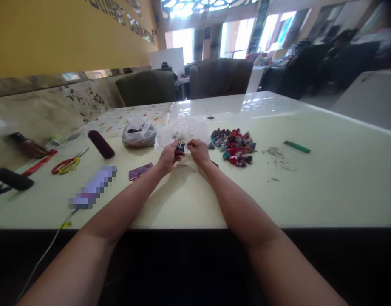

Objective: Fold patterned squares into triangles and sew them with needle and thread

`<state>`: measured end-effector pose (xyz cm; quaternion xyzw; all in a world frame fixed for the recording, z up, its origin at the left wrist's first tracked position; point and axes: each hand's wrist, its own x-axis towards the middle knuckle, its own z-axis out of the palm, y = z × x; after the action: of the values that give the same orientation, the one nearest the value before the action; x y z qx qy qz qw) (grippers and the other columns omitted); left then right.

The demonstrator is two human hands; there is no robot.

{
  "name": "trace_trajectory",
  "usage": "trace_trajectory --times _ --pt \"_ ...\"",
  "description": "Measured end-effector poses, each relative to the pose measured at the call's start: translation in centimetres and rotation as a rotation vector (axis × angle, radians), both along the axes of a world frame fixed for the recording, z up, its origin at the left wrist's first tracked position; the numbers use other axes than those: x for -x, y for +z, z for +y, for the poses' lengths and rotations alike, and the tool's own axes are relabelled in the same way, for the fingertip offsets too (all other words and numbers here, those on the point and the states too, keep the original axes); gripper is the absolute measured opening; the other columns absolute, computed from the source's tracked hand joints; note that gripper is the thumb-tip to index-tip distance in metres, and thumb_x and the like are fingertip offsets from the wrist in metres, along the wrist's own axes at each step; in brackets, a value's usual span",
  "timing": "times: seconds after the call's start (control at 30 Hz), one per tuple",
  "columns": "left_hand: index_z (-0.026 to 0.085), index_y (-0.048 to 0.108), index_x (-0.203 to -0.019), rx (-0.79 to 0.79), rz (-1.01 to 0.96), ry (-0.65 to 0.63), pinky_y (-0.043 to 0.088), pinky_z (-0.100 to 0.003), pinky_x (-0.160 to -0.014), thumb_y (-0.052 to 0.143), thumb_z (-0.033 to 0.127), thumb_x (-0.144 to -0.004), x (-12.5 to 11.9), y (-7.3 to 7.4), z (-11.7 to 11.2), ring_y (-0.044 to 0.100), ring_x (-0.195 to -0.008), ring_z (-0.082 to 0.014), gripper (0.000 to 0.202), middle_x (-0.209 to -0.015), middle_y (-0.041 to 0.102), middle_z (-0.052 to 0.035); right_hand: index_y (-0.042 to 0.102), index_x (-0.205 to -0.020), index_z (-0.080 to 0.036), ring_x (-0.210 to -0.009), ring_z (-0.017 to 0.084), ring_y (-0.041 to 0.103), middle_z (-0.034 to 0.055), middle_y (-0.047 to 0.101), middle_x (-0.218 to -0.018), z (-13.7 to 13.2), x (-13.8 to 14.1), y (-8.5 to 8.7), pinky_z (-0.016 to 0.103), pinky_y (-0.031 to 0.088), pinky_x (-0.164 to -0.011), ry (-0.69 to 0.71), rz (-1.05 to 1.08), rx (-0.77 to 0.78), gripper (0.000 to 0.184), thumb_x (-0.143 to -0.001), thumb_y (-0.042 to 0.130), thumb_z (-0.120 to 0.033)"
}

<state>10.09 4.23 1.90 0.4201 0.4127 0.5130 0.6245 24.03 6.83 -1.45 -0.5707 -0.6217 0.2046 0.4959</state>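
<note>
Both my arms stretch out over a pale table [326, 187]. My left hand [168, 157] and my right hand [198, 151] meet at the table's middle, fingers pinched on a small dark patterned fabric piece [180, 148] held between them. Just behind the hands lies a crumpled white plastic bag [179, 131]. To the right of my right hand sits a heap of several small colourful folded fabric pieces [234, 145]. A flat patterned fabric scrap [140, 171] lies left of my left hand.
At the left are a clear bag with dark contents [138, 134], a maroon roll [101, 144], red-and-yellow scissors [68, 163] and a black object [12, 178]. A green marker [297, 146] and thread scraps [275, 154] lie right. Armchairs [219, 77] stand behind; people sit far right.
</note>
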Motion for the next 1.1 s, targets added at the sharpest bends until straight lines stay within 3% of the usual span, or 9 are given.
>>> trace_trajectory --times 0.13,0.23,0.37,0.47,0.57,0.63,0.83,0.97,1.1 --pt "0.012 0.060 -0.089 0.102 -0.096 0.033 0.054 -0.020 -0.058 0.054 0.026 -0.100 -1.8 -2.0 1.4 0.065 -0.062 -0.0105 0.019 -0.075 0.066 -0.0032 0.060 -0.070 -0.018 -0.066 0.013 0.055 -0.0029 0.058 -0.064 0.6 -0.3 -0.4 0.024 0.044 -0.068 0.024 0.205 -0.012 0.007 -0.077 0.058 -0.019" --pt "0.013 0.059 -0.088 0.141 -0.120 0.074 0.056 -0.020 -0.064 0.056 0.024 -0.099 -2.3 -2.7 1.7 0.065 -0.064 -0.0097 0.016 -0.073 0.066 -0.0026 0.056 -0.075 -0.019 -0.060 0.011 0.055 -0.0048 0.056 -0.063 0.9 -0.5 -0.2 0.023 0.044 -0.062 0.023 0.357 -0.027 0.006 -0.079 0.055 -0.024" --pt "0.013 0.057 -0.090 0.191 -0.138 0.081 0.055 -0.020 -0.062 0.053 0.026 -0.101 -1.9 -2.1 1.6 0.065 -0.063 -0.0103 0.018 -0.073 0.067 -0.0038 0.053 -0.079 -0.019 -0.058 0.009 0.057 -0.0053 0.057 -0.067 0.6 -0.6 0.6 0.021 0.044 -0.057 0.054 0.641 -0.043 0.009 -0.077 0.059 -0.027" --pt "0.015 0.055 -0.089 0.255 -0.149 0.063 0.046 -0.019 -0.046 0.048 0.031 -0.103 -0.9 -1.1 0.9 0.056 -0.049 -0.0098 0.023 -0.069 0.065 -0.0038 0.056 -0.077 -0.018 -0.053 0.006 0.050 -0.0075 0.055 -0.062 0.0 -0.3 1.3 0.019 0.041 -0.054 0.118 0.817 -0.052 0.011 -0.072 0.065 -0.025" --pt "0.016 0.050 -0.083 0.296 -0.174 0.044 0.025 -0.015 -0.034 0.041 0.034 -0.106 0.9 -0.2 -0.1 0.038 -0.037 -0.0059 0.030 -0.062 0.057 -0.0001 0.057 -0.074 -0.018 -0.050 0.006 0.047 -0.0081 0.053 -0.056 -0.8 0.6 1.9 0.020 0.040 -0.052 0.235 0.825 -0.033 0.012 -0.071 0.067 -0.024" --pt "0.016 0.048 -0.080 0.314 -0.224 0.028 0.020 -0.014 -0.033 0.036 0.034 -0.107 2.2 0.3 -1.0 0.032 -0.036 -0.0042 0.034 -0.060 0.053 0.0013 0.057 -0.074 -0.018 -0.051 0.007 0.050 -0.0071 0.055 -0.055 -1.6 1.5 2.2 0.020 0.042 -0.053 0.346 0.816 0.001 0.015 -0.071 0.069 -0.026" --pt "0.015 0.050 -0.081 0.297 -0.443 0.001 0.022 -0.013 -0.034 0.033 0.031 -0.108 4.0 0.2 -2.7 0.031 -0.037 -0.0031 0.035 -0.061 0.050 0.0019 0.056 -0.076 -0.018 -0.055 0.009 0.056 -0.0043 0.061 -0.061 -3.8 4.1 2.5 0.023 0.046 -0.057 0.573 0.839 0.103 0.024 -0.067 0.075 -0.028" --pt "0.014 0.051 -0.079 0.257 -0.458 0.019 0.026 -0.014 -0.035 0.036 0.029 -0.108 3.7 0.1 -2.8 0.035 -0.039 -0.0036 0.036 -0.060 0.049 0.0020 0.056 -0.074 -0.018 -0.055 0.009 0.055 -0.0052 0.059 -0.059 -4.4 4.6 2.4 0.023 0.045 -0.057 0.580 0.835 0.114 0.024 -0.066 0.076 -0.030" --pt "0.014 0.051 -0.077 0.226 -0.461 0.041 0.029 -0.015 -0.037 0.038 0.025 -0.107 3.6 0.1 -2.7 0.039 -0.041 -0.0042 0.035 -0.058 0.048 0.0029 0.057 -0.069 -0.018 -0.052 0.007 0.048 -0.0060 0.055 -0.059 -4.4 4.8 2.2 0.023 0.040 -0.052 0.514 0.670 0.082 0.021 -0.066 0.074 -0.030"
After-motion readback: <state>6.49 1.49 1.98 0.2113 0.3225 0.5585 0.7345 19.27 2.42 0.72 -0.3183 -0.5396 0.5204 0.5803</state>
